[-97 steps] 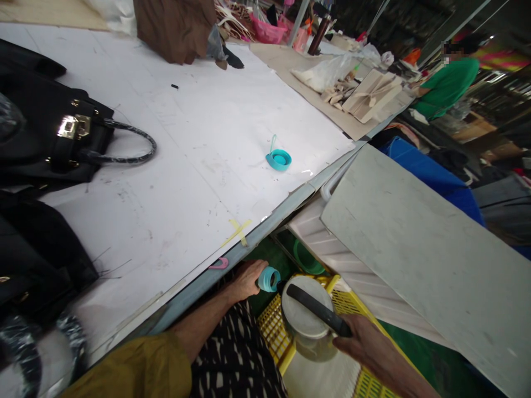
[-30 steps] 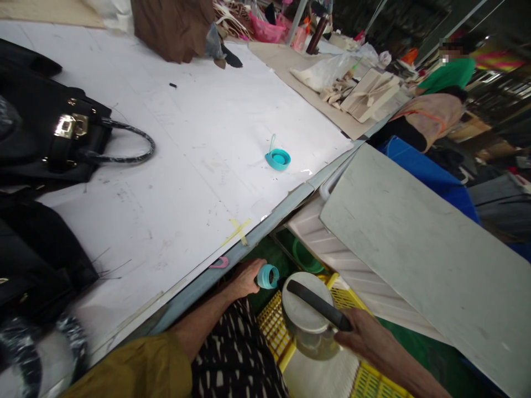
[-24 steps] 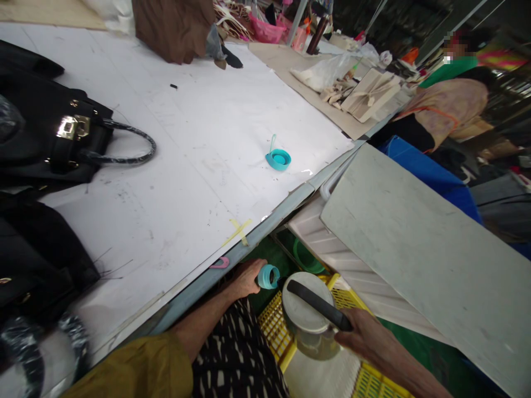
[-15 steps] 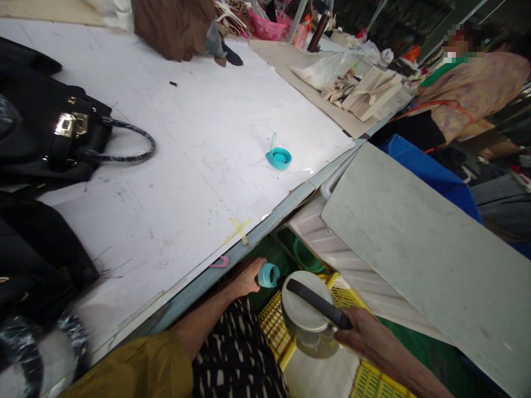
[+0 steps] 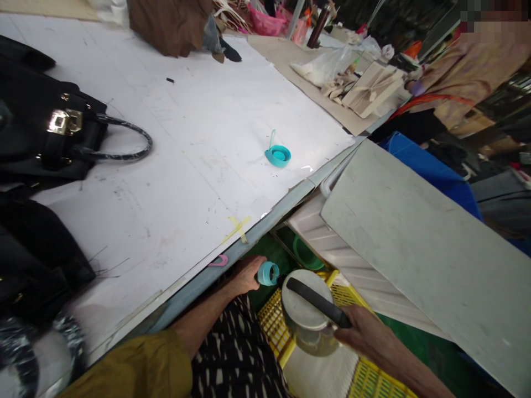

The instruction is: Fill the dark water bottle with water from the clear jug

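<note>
My left hand [image 5: 248, 275] is wrapped round a blue bottle [image 5: 267, 273], whose open mouth faces the kettle. In my right hand [image 5: 357, 326] is the black handle of a metal kettle [image 5: 307, 309], tilted so that its dark spout meets the bottle's mouth. Whether liquid is flowing cannot be made out. On the white-covered table [image 5: 199, 182] lies a turquoise bottle lid [image 5: 279, 156] with a thin loop. Below the kettle is a yellow plastic basket [image 5: 276, 326].
Black handbags [image 5: 50, 121] with wrapped handles stand on the table's left. A grey board [image 5: 415, 232] lies over a white bin [image 5: 332, 243] to the right, beside a blue container [image 5: 431, 171]. A green tub [image 5: 307, 255] sits below. Another person [image 5: 477, 77] is at the far right.
Both hands, the bottle and the kettle keep nearly the same pose. The view has shifted slightly, and the person at the far right has moved, with a hand now near the table.
</note>
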### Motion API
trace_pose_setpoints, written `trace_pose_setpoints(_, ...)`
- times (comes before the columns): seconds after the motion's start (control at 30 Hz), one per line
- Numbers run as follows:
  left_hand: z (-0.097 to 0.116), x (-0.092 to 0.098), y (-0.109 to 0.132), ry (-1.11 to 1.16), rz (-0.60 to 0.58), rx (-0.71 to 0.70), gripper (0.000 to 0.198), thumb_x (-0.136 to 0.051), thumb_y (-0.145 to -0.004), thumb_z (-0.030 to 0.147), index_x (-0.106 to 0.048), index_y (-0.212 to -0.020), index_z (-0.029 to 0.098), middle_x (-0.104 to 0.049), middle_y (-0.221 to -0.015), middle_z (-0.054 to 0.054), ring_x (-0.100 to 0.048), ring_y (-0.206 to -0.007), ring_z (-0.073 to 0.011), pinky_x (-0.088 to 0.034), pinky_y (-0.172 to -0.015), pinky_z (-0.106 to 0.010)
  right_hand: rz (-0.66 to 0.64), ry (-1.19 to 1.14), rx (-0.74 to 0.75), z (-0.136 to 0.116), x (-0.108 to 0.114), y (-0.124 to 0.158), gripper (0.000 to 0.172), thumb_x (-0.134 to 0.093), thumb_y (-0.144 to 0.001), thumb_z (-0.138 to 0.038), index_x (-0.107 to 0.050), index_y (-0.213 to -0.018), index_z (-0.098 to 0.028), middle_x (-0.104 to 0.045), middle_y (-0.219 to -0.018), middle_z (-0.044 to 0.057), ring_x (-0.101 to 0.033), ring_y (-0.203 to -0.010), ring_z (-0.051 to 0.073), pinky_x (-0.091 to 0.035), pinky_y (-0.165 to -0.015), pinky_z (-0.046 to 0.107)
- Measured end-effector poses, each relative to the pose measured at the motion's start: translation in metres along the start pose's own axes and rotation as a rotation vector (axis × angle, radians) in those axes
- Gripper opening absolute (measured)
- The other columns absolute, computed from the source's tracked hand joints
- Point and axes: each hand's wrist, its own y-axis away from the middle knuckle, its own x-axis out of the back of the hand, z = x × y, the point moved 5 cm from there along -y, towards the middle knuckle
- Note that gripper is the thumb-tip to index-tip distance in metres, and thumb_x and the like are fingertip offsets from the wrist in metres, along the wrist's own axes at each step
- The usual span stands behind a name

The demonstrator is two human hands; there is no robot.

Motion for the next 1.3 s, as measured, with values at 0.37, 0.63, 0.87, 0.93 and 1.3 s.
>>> trace_pose_setpoints(0.37,-0.003,-0.001,0.001,-0.009,0.023,-0.027,0.059,-0.064,-0.052,0.008,-0.054,-0.109,0.020,-0.061,-0.107,-0.006,-0.057,-0.101,-0.0274,-0.043,-0.084,-0.034,-0.027,0.030,-0.003,0.004,-0.004,-0.004,0.010,-0.045,-0.063,-0.016,-0.035,-0.063,-0.019,-0.034,-0.058,-0.003,-0.034,-0.055,0.011,-0.017,-0.050,0.026)
trace_pose_setpoints(0.63,-0.005,-0.002,0.001,0.002,0.034,-0.041,0.061,-0.064,-0.052,0.007,-0.054,-0.110,0.019,-0.060,-0.107,-0.005,-0.056,-0.102,-0.0272,-0.043,-0.086,-0.035,-0.026,0.030,-0.009,0.003,-0.003,-0.003,0.011,-0.045,-0.064,-0.015,-0.035,-0.063,-0.019,-0.036,-0.059,-0.003,-0.037,-0.056,0.012,-0.018,-0.051,0.026)
trace_pose_setpoints(0.87,-0.008,-0.007,0.000,0.030,0.021,-0.046,0.066,-0.065,-0.051,0.006,-0.053,-0.114,0.018,-0.059,-0.112,-0.007,-0.054,-0.105,-0.0280,-0.042,-0.091,-0.037,-0.036,0.033,-0.006,0.001,-0.003,-0.002,0.010,-0.045,-0.065,-0.015,-0.036,-0.065,-0.019,-0.034,-0.059,-0.004,-0.035,-0.056,0.012,-0.019,-0.051,0.025)
trace_pose_setpoints(0.93,-0.008,-0.008,-0.001,0.033,0.023,-0.046,0.065,-0.066,-0.051,0.005,-0.053,-0.114,0.018,-0.059,-0.110,-0.007,-0.055,-0.104,-0.0277,-0.043,-0.089,-0.036,-0.035,0.044,-0.009,0.001,-0.003,-0.002,0.009,-0.045,-0.066,-0.015,-0.037,-0.065,-0.019,-0.035,-0.059,-0.003,-0.036,-0.057,0.012,-0.019,-0.051,0.025)
trace_pose_setpoints(1.3,-0.013,-0.011,0.001,0.050,0.041,-0.080,0.069,-0.067,-0.052,0.008,-0.052,-0.119,0.017,-0.059,-0.114,-0.008,-0.053,-0.107,-0.0279,-0.042,-0.094,-0.038,-0.035,0.090,-0.045,-0.003,-0.001,-0.001,0.010,-0.045,-0.067,-0.012,-0.038,-0.066,-0.018,-0.037,-0.060,-0.003,-0.038,-0.058,0.012,-0.019,-0.052,0.025)
